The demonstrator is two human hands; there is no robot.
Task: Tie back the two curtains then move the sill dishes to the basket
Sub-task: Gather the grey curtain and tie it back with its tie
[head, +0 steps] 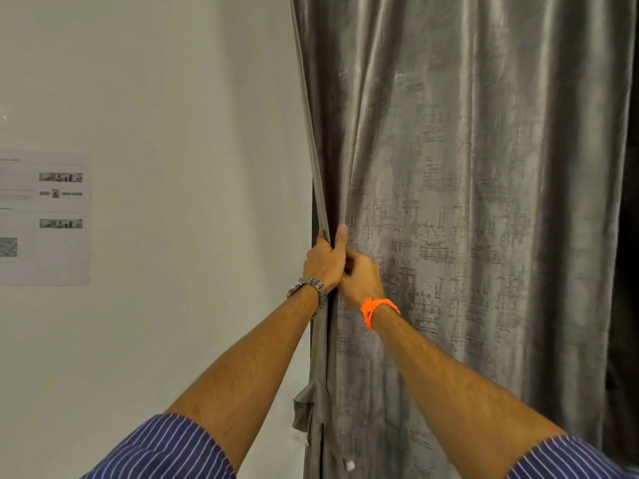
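Observation:
A grey, shiny curtain hangs closed over the right half of the view. My left hand, with a metal watch on the wrist, grips the curtain's left edge. My right hand, with an orange thread band on the wrist, is closed on the same edge just beside it, thumb pointing up along the fold. A loose strip of grey fabric hangs from the curtain's edge lower down. The second curtain, the sill, the dishes and the basket are not in view.
A plain white wall fills the left half. A printed paper sheet is stuck to it at the far left. A dark gap shows at the curtain's right side.

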